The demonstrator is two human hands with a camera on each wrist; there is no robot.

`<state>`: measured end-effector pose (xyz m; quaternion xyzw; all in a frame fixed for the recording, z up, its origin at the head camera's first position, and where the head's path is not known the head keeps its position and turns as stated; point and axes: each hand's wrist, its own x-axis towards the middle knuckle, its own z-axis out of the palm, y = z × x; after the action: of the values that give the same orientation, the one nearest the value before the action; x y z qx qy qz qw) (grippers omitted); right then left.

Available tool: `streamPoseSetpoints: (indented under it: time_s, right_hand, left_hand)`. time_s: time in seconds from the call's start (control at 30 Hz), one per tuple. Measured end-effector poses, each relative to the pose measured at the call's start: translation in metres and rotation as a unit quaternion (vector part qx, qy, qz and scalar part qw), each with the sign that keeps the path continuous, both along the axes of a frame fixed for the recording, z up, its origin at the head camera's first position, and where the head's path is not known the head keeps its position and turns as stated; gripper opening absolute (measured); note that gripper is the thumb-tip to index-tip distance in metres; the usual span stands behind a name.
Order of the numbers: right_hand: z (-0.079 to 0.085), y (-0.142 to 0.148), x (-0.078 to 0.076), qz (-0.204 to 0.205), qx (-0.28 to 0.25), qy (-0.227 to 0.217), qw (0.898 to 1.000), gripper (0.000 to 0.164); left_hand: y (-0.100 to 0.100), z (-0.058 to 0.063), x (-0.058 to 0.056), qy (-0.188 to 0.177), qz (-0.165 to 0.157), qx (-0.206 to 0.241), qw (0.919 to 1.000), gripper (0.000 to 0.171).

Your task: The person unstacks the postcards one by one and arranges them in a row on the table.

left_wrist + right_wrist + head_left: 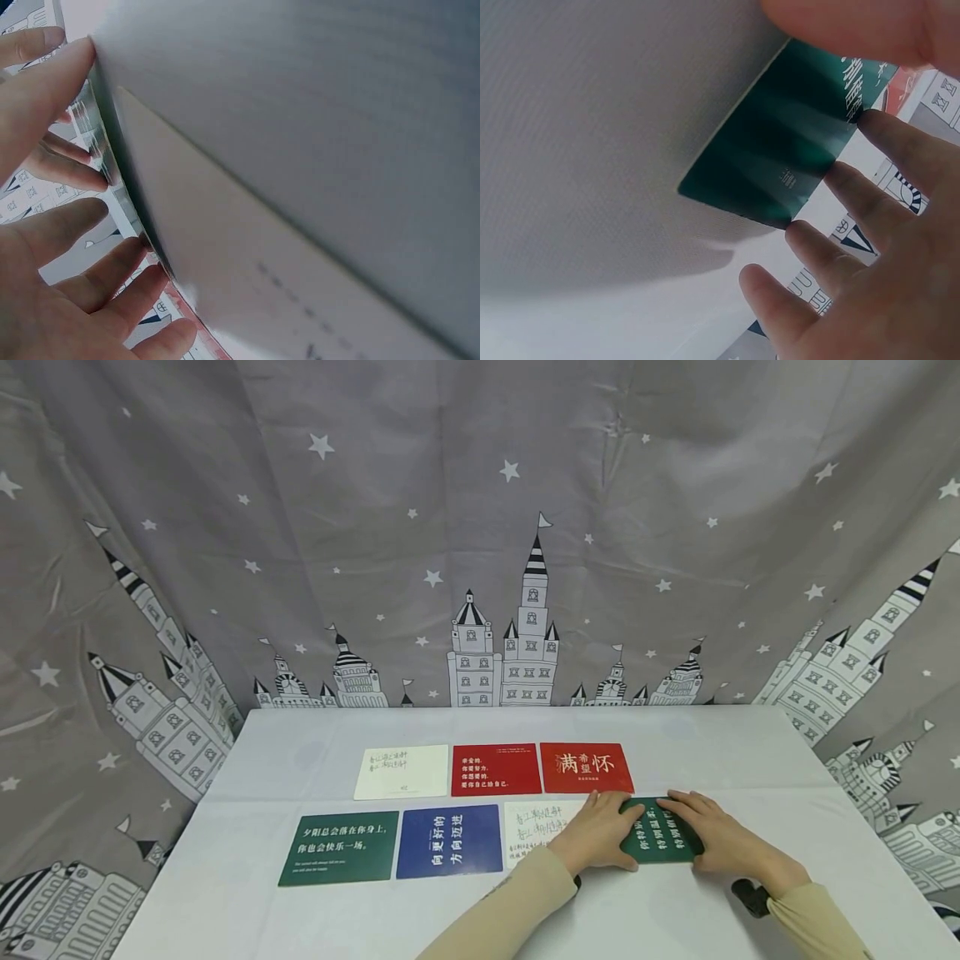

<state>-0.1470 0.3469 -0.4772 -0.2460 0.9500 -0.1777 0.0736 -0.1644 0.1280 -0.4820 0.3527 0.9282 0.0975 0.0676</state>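
Note:
A green card point(660, 843) with white vertical writing lies at the right end of the front row in the head view. My left hand point(596, 831) touches its left side, thumb at the near edge and fingers toward the far edge, partly covering a white handwritten card point(525, 828). On the card's right side is my right hand point(727, 842). In the right wrist view its nearly straight fingertips point(844, 176) meet one long edge of the green card point(757, 142), with the thumb by the opposite edge. The left wrist view shows the left fingers point(112, 274) extended along card edges.
A green card point(338, 847) and a blue card point(449, 841) continue the front row leftward. Behind them lie a white card point(401, 777), a red card point(496, 769) and another red card point(587, 768). A grey castle-print curtain point(375, 527) hangs behind the white table point(247, 777).

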Motion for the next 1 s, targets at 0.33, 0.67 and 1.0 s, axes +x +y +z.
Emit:
streamPoseSetpoints:
  time_s: [0.33,0.67,1.0]
  right_hand:
    - [0.0,-0.001,0.0,0.001,0.002,0.0,1.0,0.083]
    - [0.0,-0.002,0.001,-0.006,-0.001,-0.015,1.0,0.079]
    - [-0.001,-0.005,0.007,-0.029,-0.004,-0.024,0.999,0.07]
  left_hand:
    - [0.0,0.001,0.001,-0.003,0.0,-0.001,1.0,0.076]
    - [-0.004,-0.002,0.0,-0.01,0.0,0.003,0.9999,0.075]
    - [-0.022,0.005,0.0,-0.027,0.01,0.011,0.9995,0.069]
